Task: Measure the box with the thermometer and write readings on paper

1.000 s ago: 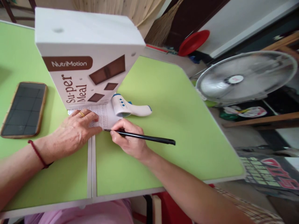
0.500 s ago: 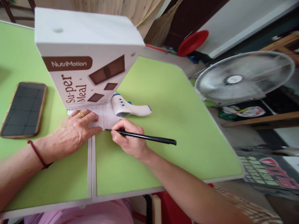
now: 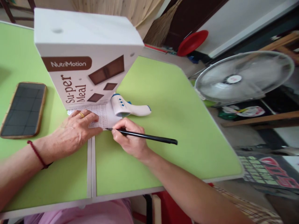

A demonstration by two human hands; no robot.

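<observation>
A slim black pen [image 3: 151,137] slants low, its tip apparently touching the near edge of flat white paper [image 3: 111,119], partly covered in small writing.

Left hand [image 3: 74,132] on marked paper [image 3: 112,119] | right fingers [image 3: 127,124] hold black pen [image 3: 154,137]

L hand [image 3: 76,132] lies palm down, fingers slightly bent; L forearm [image 3: 22,165] runs lower L. R hand [image 3: 130,138] is in thumb-index pinch, R forearm [image 3: 179,183] angled lower R.
</observation>
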